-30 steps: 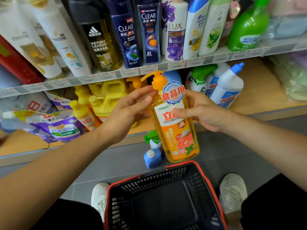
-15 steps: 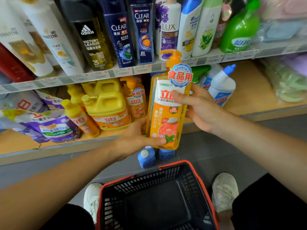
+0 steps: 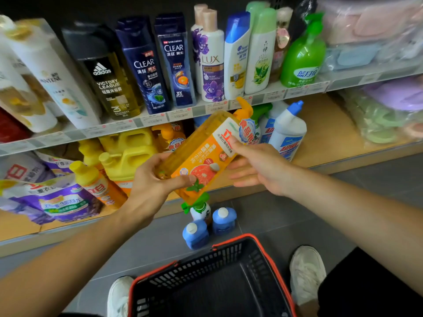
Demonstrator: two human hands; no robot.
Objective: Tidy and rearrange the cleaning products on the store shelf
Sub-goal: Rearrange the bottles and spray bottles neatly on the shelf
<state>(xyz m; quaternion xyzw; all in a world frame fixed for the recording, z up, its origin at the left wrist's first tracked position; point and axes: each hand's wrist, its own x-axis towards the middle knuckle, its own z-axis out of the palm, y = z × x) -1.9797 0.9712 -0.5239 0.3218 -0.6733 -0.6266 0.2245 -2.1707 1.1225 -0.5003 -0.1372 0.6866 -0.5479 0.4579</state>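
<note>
Beneath both hands, nearest the person, a black basket with a red rim stands on the grey floor between two white shoes. Just beyond it, under the left hand's fingertips, two blue bottles stand with a green-trigger spray bottle.

The left hand grips the base of the orange dish soap bottle, thumb across the front label and fingers wrapped behind. The bottle is held in the air in front of the lower shelf, tilted with its pump pointing up and away toward the right hand's far side. The right hand is not clenched. Its thumb lies on the white part of the label, and its fingers stretch nearly straight along the bottle's lower edge.

Beyond the left hand, yellow jugs stand on the lower shelf, with purple pouches lying farther to that hand's outer side. Beyond the right hand stands a white bottle with a blue cap.

Farthest, above both hands, the upper shelf carries a row of upright shampoo bottles and a green pump bottle.
</note>
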